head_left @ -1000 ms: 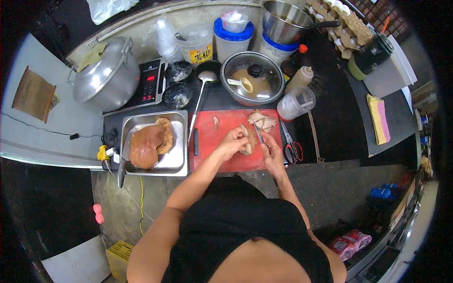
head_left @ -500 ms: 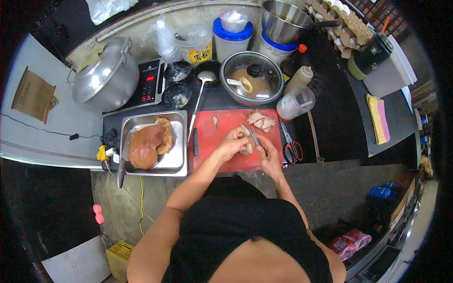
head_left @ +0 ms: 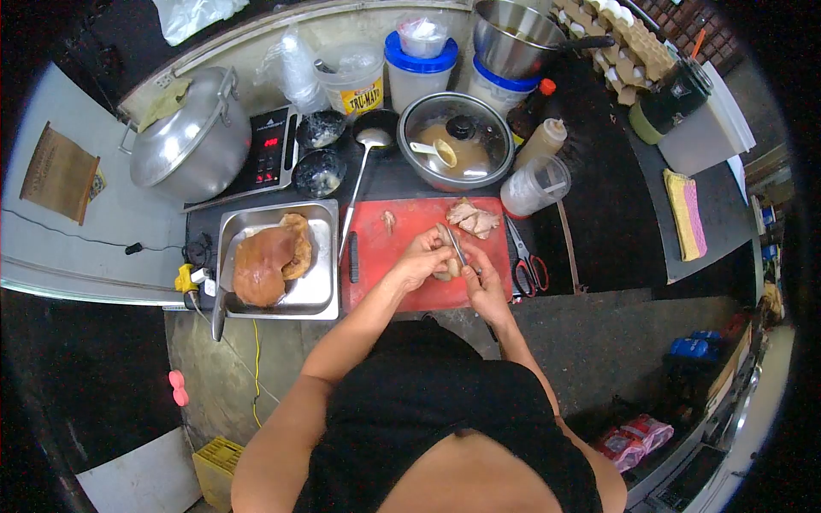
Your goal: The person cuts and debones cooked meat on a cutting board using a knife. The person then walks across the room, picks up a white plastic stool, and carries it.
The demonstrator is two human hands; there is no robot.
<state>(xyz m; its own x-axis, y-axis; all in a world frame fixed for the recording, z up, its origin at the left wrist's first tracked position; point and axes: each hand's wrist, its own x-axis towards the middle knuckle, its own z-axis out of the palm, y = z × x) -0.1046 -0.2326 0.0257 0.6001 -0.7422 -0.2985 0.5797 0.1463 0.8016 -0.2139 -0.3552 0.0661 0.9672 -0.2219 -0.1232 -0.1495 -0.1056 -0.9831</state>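
Observation:
On the red cutting board [head_left: 385,278], my left hand [head_left: 421,259] presses a piece of meat [head_left: 445,272] with its fingers curled. My right hand [head_left: 485,282] grips a knife [head_left: 457,246], its blade lying against the meat beside my left fingertips. Sliced meat [head_left: 473,219] forms a small pile at the board's upper right. A small scrap [head_left: 388,222] lies at the upper left of the board. Red-handled scissors [head_left: 528,267] rest just right of the board.
Left of the board is a metal tray [head_left: 327,301] with large browned meat pieces [head_left: 261,267]. A ladle [head_left: 363,162] lies between them. Behind stand a lidded bowl [head_left: 462,128], a tub [head_left: 355,77], a clear container [head_left: 536,186] and a big pot [head_left: 192,137].
The knife has moved left from beside the sliced pile onto the meat under my left fingers. My right hand has shifted slightly left and down; my left hand has barely moved.

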